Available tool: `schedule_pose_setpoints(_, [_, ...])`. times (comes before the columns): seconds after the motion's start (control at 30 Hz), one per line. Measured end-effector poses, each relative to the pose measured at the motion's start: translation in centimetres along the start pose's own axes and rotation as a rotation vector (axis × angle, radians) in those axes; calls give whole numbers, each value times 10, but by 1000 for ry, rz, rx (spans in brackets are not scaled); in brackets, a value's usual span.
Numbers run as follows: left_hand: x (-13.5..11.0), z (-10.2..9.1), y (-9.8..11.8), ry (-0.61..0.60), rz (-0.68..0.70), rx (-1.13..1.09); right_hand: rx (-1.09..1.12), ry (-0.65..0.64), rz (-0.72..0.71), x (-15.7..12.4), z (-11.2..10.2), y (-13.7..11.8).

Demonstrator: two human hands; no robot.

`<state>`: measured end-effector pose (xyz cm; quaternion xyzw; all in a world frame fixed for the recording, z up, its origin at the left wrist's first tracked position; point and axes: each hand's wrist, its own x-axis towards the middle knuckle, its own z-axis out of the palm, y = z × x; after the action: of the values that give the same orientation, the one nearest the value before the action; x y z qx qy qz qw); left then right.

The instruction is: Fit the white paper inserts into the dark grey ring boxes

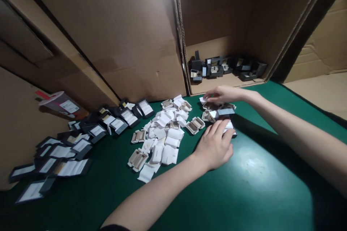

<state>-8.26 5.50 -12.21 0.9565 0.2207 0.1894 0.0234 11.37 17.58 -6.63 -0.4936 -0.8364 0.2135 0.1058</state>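
Note:
My left hand [215, 146] is over a small black box [235, 134] with a white lining [229, 126], its fingers bent round the near side; part of the box is hidden. A raised grey-black lid [226, 112] stands just beyond the fingers. Farther back, my right hand [223, 94] has its fingertips together at a white paper piece [202, 100]. Beneath and beside that hand lie small opened cartons [206, 116] with brown insides, partly covered.
White paper pieces [164, 119] and opened cartons [137, 159] form a pile in the middle. Several open black boxes [128, 117] spread leftward, near a tilted plastic cup [61, 104]. More black boxes [214, 70] sit inside a large cardboard box [225, 85] behind my hands.

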Motion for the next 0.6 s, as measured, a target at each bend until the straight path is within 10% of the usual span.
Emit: schedule_pose_setpoints(0.6, [0, -12, 12, -114, 405, -32, -164, -84, 133, -14, 1, 8])
